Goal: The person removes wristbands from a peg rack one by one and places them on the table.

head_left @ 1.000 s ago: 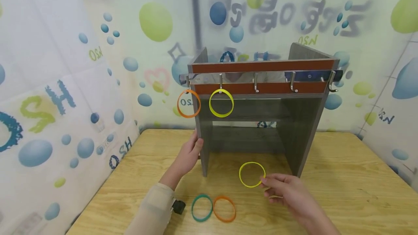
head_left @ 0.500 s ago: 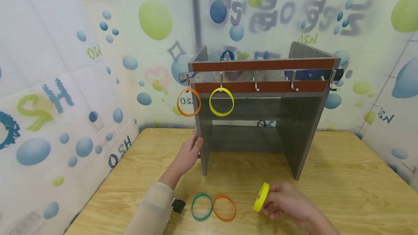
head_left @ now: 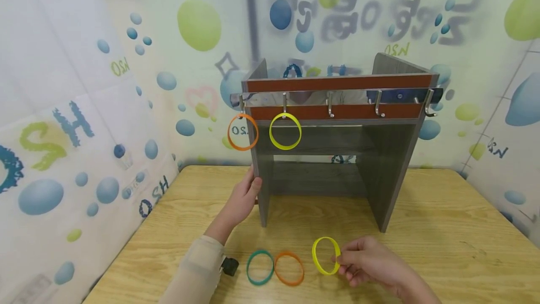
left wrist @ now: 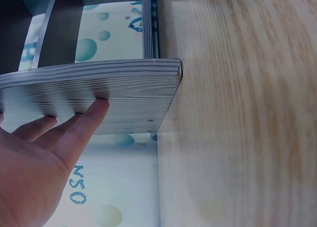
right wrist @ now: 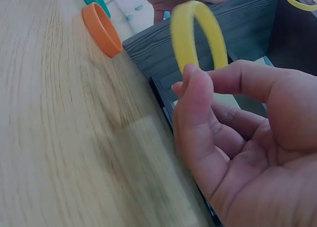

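Observation:
My right hand (head_left: 371, 262) pinches a yellow silicone wristband (head_left: 326, 256) between thumb and fingers, raised in front of the grey rack. In the right wrist view that yellow wristband (right wrist: 184, 36) stands upright from the fingertips. My left hand (head_left: 241, 201) is at the rack's left side panel (head_left: 262, 191); the left wrist view has its extended fingers (left wrist: 81, 130) touching the panel's outer face. An orange wristband (head_left: 243, 132) hangs on the leftmost hook, and another yellow wristband (head_left: 285, 131) on the hook beside it. On the table lie a teal wristband (head_left: 260, 267) and an orange wristband (head_left: 289, 269), side by side.
The grey rack (head_left: 396, 172) stands on the wooden table (head_left: 455, 229), with a metal hook rail (head_left: 350, 97) across its front. Three hooks to the right hold nothing. Patterned cloth (head_left: 202, 27) surrounds the table at the back and sides.
My right hand has drawn the yellow wristband down and nearer, turning it edge-on and then back to show its opening. My left hand has stayed at the side panel.

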`<control>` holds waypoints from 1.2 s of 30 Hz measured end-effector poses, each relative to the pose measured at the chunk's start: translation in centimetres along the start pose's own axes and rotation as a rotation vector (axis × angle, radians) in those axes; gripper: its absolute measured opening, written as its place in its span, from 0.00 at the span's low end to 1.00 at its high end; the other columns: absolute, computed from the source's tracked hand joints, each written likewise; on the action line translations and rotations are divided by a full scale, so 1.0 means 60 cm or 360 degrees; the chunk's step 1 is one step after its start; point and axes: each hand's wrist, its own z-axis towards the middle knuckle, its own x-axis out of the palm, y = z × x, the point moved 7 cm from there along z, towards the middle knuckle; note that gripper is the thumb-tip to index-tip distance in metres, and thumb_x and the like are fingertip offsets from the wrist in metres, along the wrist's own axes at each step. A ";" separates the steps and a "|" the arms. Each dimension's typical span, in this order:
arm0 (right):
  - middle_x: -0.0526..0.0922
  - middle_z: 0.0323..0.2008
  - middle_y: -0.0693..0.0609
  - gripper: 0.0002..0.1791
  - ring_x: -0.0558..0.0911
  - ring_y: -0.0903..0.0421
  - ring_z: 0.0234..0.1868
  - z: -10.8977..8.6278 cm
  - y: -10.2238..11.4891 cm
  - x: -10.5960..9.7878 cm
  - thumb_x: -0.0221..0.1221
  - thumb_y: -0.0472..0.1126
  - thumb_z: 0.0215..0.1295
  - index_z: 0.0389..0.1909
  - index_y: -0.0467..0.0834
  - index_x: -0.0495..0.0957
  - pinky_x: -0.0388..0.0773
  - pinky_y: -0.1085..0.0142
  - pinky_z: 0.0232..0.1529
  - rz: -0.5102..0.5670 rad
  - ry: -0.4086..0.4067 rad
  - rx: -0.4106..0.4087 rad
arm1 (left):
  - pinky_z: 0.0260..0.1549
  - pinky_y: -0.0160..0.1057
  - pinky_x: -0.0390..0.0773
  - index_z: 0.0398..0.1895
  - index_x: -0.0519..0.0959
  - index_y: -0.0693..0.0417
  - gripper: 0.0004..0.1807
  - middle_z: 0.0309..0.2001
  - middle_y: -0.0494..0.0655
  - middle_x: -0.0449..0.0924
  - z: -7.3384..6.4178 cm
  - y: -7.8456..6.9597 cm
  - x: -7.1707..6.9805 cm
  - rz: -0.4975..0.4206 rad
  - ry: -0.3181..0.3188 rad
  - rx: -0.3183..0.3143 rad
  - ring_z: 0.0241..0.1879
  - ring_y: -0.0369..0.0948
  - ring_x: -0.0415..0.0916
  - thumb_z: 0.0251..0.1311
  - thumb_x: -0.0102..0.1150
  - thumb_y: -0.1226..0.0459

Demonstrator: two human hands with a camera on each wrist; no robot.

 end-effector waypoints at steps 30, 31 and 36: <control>0.84 0.21 0.55 0.14 0.76 0.65 0.20 0.016 -0.021 0.037 0.62 0.40 0.73 0.33 0.32 0.86 0.75 0.74 0.22 -0.0194 -0.0076 0.0038 | 0.50 0.57 0.90 0.89 0.43 0.34 0.35 0.83 0.58 0.61 0.000 -0.001 0.001 -0.0026 0.0029 -0.0005 0.69 0.65 0.76 0.85 0.33 0.42; 0.84 0.21 0.55 0.15 0.76 0.65 0.19 0.018 -0.020 0.040 0.63 0.40 0.74 0.32 0.32 0.86 0.74 0.74 0.21 -0.0205 -0.0074 0.0036 | 0.50 0.56 0.90 0.89 0.43 0.34 0.35 0.83 0.59 0.61 0.001 -0.001 0.001 -0.0027 0.0027 -0.0008 0.69 0.64 0.76 0.85 0.33 0.42; 0.85 0.22 0.55 0.15 0.74 0.66 0.18 0.023 -0.017 0.049 0.62 0.41 0.75 0.32 0.33 0.87 0.71 0.75 0.20 -0.0219 -0.0079 0.0032 | 0.50 0.55 0.90 0.89 0.43 0.32 0.34 0.82 0.58 0.62 0.000 0.001 0.001 -0.0010 0.0012 -0.0039 0.68 0.63 0.77 0.86 0.33 0.44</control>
